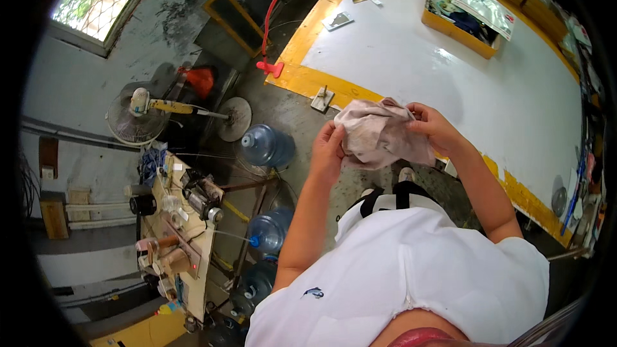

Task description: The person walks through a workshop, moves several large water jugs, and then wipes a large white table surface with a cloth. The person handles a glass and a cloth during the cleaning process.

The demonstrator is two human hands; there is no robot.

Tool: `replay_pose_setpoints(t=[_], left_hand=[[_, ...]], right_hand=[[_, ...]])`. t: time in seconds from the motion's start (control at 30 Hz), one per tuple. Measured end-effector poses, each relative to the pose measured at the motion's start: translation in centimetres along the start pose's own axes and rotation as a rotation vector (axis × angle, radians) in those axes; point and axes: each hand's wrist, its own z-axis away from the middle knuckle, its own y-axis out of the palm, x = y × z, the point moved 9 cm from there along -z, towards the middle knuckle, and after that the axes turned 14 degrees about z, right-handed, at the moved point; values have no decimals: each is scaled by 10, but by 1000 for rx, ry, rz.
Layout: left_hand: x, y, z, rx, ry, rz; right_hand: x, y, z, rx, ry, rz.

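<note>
A crumpled, pale pinkish-grey cloth [379,135] with darker smudges hangs between my two hands, in front of my body near the table's edge. My left hand [329,148] grips its left side, thumb and fingers closed on the fabric. On the opposite side, my right hand [437,127] pinches the upper right edge. The cloth's lower part droops loosely and hides a bit of the table border behind it.
A white-topped table [398,58] with yellow borders lies ahead, carrying a yellow box [459,26] of odds and ends. A red clamp [270,68] grips its left corner. Large blue water bottles [267,146], a fan [136,112] and a bench with a machine [202,196] stand left.
</note>
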Motion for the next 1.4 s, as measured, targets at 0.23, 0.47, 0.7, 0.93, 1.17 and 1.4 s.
replay_pose_setpoints(t=[0.23, 0.47, 0.7, 0.93, 1.17, 1.4], left_hand=[[-25, 12, 7, 149, 43, -137], [-48, 21, 12, 185, 182, -269], [-21, 11, 17, 245, -31, -293], [-2, 30, 31, 244, -56, -377], [-12, 81, 44, 311, 344, -322], [-4, 82, 64, 267, 359, -399]], right_hand=[[17, -16, 13, -271, -12, 30], [95, -4, 28, -306, -152, 433], [137, 6, 39, -343, -294, 632], [146, 9, 64, -334, -346, 423], [132, 36, 88, -228, -311, 364], [126, 44, 107, -321, -354, 450]])
